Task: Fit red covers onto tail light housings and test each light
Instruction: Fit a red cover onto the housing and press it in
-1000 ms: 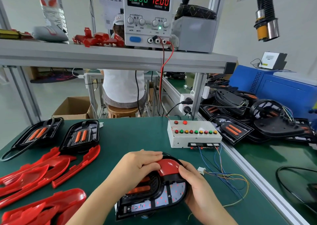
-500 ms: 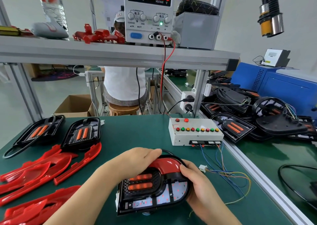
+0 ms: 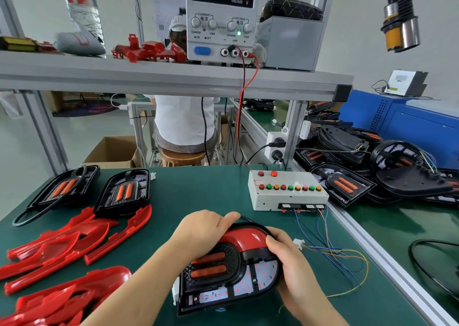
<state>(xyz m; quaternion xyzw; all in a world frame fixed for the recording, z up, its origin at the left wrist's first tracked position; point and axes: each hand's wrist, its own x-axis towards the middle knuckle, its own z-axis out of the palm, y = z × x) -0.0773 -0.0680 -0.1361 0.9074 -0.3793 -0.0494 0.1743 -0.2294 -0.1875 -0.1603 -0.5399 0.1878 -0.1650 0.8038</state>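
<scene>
**Both hands on the housing, cover at its far end**

I'm looking down at a green desk (image 3: 198,196) that is crowded on both sides. To the left lie loose red covers (image 3: 62,246) in an overlapping heap, and beyond them two bare housings (image 3: 124,191) sit side by side, face up. Ahead and to the right stands the white test box (image 3: 285,191) with its row of coloured buttons. Thin coloured wires (image 3: 330,248) trail from it across the desk to a small white connector (image 3: 298,243), just beside my right hand. Past the rail on the right is a pile of black housings (image 3: 372,166). On the shelf (image 3: 173,77) above, the power supply (image 3: 221,20) reads 0.000 and 12.00.

The tail light housing (image 3: 228,273) lies at the near middle of the desk, face up, orange reflectors showing. Its long axis runs diagonally, the squared end toward me at the left and the rounded end pointing away to the right. The red cover (image 3: 244,237) sits across that rounded far end.

My left hand (image 3: 201,231) curls over the far left rim, gripping the housing and hiding part of the cover. My right hand (image 3: 290,263) clasps the right edge, thumb pressed on the cover.
</scene>
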